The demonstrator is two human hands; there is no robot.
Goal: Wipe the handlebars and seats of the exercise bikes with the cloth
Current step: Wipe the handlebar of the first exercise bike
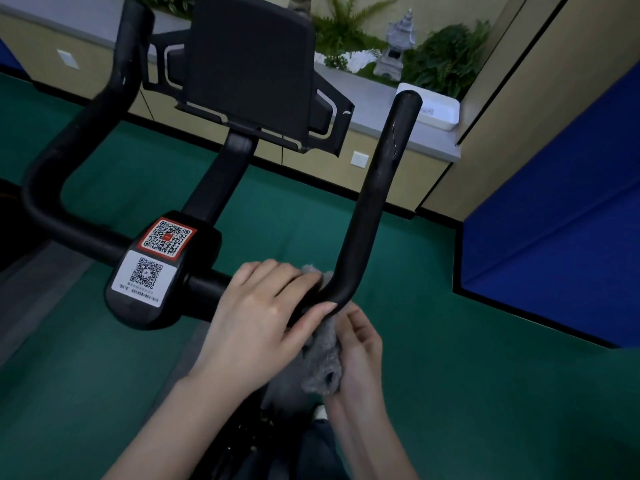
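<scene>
Left hand (pixel 263 313) clamps the grey cloth (pixel 323 362) round the handlebar (pixel 377 188) at its right bend. Right hand (pixel 360 355) grips the cloth's hanging end, with open green floor (pixel 433 341) to the right.

Cloth (pixel 323 355) under right handlebar (pixel 377 188) bend

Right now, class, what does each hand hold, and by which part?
The left hand grips the cloth round the bend of the handlebar; the right hand holds the cloth's hanging lower end.
</scene>
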